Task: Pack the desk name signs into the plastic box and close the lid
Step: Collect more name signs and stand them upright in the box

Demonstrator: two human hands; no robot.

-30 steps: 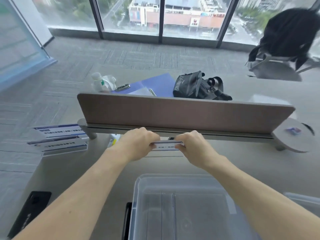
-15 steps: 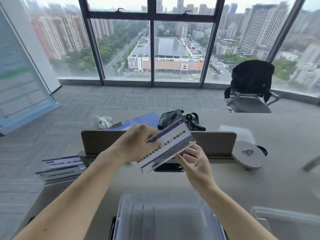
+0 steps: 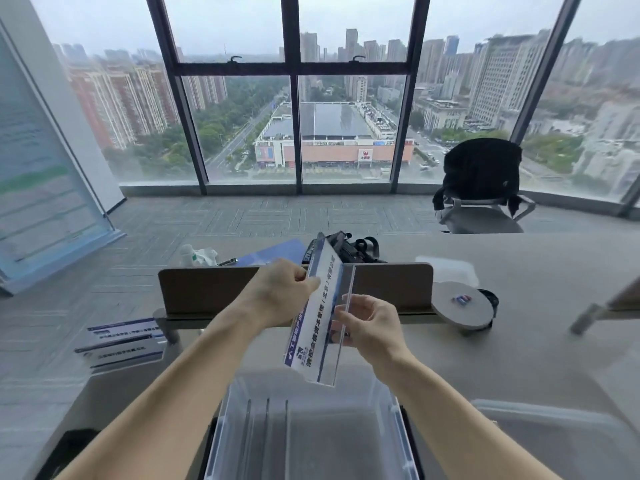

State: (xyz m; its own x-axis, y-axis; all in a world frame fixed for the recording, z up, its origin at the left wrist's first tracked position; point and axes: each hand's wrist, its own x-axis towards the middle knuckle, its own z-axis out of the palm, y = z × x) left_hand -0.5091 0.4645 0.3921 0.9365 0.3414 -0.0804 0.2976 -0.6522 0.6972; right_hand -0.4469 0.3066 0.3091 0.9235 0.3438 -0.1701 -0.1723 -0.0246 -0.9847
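A clear acrylic desk name sign (image 3: 320, 317) with blue-edged white paper and dark print is held on end above the desk, its lower end over the far rim of the clear plastic box (image 3: 221, 441). My left hand (image 3: 277, 292) pinches the sign's upper left edge. My right hand (image 3: 369, 325) grips its right edge lower down, fingers curled round the clear plate. The box stands open at the near edge, with clear plates lying inside. Two more name signs (image 3: 123, 341) stand on the desk at the left.
A brown divider panel (image 3: 204, 289) runs across the desk behind my hands. The box's clear lid (image 3: 554, 434) lies at the right. A black bag (image 3: 353, 249), blue folder (image 3: 273, 254), round grey disc (image 3: 462, 308) and black-draped chair (image 3: 481, 188) are farther off. A dark phone (image 3: 69, 448) lies near left.
Both hands lifted the sign from the desk by the divider and turned it from flat to nearly on end. The view tilted up from the desk toward the window.
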